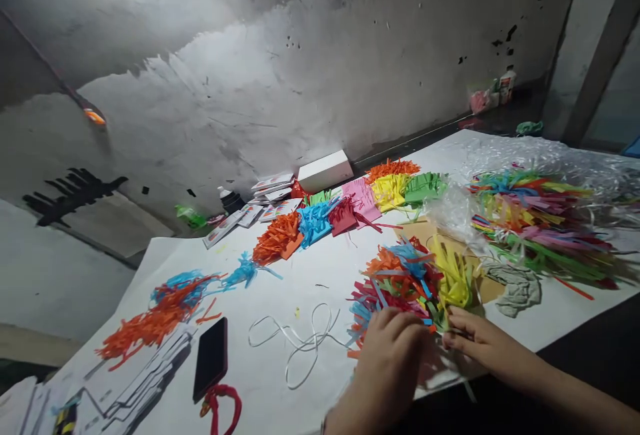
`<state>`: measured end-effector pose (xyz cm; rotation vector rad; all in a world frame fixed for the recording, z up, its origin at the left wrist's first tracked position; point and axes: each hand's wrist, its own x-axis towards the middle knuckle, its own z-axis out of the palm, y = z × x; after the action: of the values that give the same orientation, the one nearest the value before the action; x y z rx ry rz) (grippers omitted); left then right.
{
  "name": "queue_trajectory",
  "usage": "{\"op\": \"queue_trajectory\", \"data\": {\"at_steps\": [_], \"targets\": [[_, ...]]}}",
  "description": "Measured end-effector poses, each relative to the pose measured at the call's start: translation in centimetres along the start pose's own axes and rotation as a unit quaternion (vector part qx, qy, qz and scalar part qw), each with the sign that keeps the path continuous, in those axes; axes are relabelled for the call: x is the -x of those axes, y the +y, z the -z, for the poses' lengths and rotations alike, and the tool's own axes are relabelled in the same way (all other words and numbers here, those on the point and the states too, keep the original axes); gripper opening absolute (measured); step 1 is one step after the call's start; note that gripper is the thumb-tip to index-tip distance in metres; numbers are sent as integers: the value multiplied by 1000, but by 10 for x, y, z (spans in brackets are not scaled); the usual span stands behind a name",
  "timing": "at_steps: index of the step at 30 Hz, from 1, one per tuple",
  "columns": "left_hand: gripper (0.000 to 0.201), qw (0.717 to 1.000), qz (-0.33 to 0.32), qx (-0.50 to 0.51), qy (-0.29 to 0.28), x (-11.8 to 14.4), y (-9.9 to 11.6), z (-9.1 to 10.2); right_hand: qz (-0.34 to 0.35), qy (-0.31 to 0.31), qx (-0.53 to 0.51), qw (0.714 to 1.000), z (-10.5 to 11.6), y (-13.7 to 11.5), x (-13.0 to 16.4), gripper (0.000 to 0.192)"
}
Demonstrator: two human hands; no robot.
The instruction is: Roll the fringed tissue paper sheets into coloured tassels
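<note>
A: What do we have under our hands?

B: A heap of fringed paper strips (405, 281), thin and frayed, red, orange, blue and yellow-green. Our left hand (387, 355) lies curled on its near edge; our right hand (473, 338) pinches the strips' gathered ends just beside it.

A: And around them?

B: Left of the left hand we see a loop of white cord (300, 341), then one flat black phone (211, 358) with a red twisted cord (223, 405) below it. Beyond the hands, a row of cut paper fringes (350, 211) crosses the white-papered table (280, 295). Beyond the right hand, long strips (540, 228) lie in crinkled clear plastic (525, 155), one grey rag (517, 288) nearer.
</note>
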<state>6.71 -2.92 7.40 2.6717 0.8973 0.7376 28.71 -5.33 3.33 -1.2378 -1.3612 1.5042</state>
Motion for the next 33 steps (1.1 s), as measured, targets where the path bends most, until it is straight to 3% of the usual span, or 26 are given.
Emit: {"op": "queue_trajectory", "data": {"at_steps": [2,4,6,11,17,23,29,33], "targets": [[17,992,-66,-12,-107,-28,-10,12,27,10,32,999,2,1,9,40],[17,971,-135,-33,-197,-51,-21,12,44,18,67,997,3,2,16,38],[17,951,-190,-61,-236,-66,-27,6,50,14,81,995,4,3,23,41],[5,931,-243,-145,-232,-78,-26,-2,67,51,69,994,6,2,36,45],[13,945,-193,-175,-199,-77,-35,11,45,107,58,992,26,7,47,44],[16,958,-148,-156,-190,-65,-43,21,-14,85,-70,994,38,21,40,51],[21,966,-133,-135,-176,-61,-40,7,-4,82,-27,996,41,8,39,48],[13,967,-139,-130,-170,-61,-39,-5,-5,74,-19,997,42,3,44,46]]}}
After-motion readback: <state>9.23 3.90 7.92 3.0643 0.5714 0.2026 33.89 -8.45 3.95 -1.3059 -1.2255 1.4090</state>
